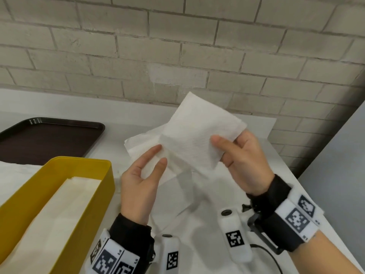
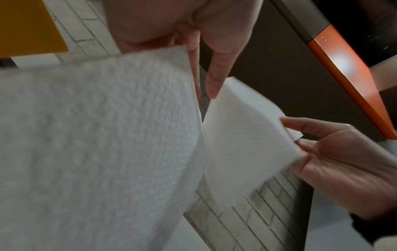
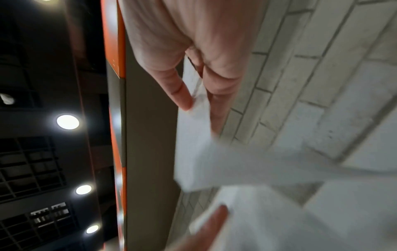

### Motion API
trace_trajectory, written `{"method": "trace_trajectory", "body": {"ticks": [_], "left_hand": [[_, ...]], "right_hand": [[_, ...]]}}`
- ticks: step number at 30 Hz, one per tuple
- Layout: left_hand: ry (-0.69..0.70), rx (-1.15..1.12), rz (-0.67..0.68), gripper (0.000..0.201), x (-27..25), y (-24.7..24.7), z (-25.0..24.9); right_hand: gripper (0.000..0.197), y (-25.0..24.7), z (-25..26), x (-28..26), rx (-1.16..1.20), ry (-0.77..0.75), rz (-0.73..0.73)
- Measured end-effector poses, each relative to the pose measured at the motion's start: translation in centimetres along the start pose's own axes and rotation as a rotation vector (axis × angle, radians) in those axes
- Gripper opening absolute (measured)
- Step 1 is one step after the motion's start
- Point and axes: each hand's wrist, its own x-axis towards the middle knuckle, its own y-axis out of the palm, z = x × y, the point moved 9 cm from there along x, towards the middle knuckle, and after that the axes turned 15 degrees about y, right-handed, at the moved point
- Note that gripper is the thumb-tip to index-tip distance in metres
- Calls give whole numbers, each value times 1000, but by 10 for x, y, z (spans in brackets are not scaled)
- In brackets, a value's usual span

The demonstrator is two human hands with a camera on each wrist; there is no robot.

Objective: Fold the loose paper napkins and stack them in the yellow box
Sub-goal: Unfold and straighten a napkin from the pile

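Step in hand: folding; one white embossed paper napkin (image 1: 189, 133) was held up in the air above the white surface (image 1: 254, 123), partly doubled over, with one flap bent back toward the left.
Left hand: the left hand (image 1: 141, 186) had its thumb and forefinger closed on the napkin's lower left part, the sheet pinched between them; the other fingers were hidden behind the paper.
Right hand: the right hand (image 1: 243, 163) pinched the napkin's right edge between thumb and fingers (image 3: 182, 95); the right wrist view showed the paper's corner caught there.
Next move: by my reading, the flap needed bringing over so the edges met, then a crease pressed in before the piece went to the box.
Yellow box: a long rectangular yellow plastic box (image 1: 102, 194) stood at the near left of the surface, just left of the left hand; pale folded napkins (image 1: 65, 206) already lay flat in it.
Loose paper: more white sheets (image 1: 187, 198) lay spread on the surface under both hands, and another sheet (image 1: 13, 175) showed left of the box.
Materials: the napkin looked thin, soft and dimpled, likely to flop and tear if pulled hard; the box looked rigid and smooth.
Other: a dark brown plastic tray (image 1: 59, 135) with a raised rim sat at the far left, before a pale brick wall (image 1: 177, 46).
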Motion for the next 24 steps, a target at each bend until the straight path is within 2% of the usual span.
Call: {"method": "trace_trajectory", "body": {"ticks": [3, 7, 11, 15, 20, 24], "left_hand": [[22, 12, 6, 24, 3, -3, -3], [21, -109, 15, 22, 1, 7, -14], [7, -207, 131, 50, -9, 31, -26], [-48, -338, 100, 28, -13, 36, -31], [43, -199, 21, 17, -11, 19, -32], [55, -147, 1, 15, -13, 10, -33]], "right_hand": [[29, 1, 29, -7, -96, -117, 0], [18, 9, 28, -9, -202, -139, 21], [18, 20, 9, -5, -402, -154, -73], [15, 29, -9, -1, -527, -118, -87], [3, 37, -16, 3, -563, -77, -55], [18, 46, -18, 8, -742, -80, -64]]}}
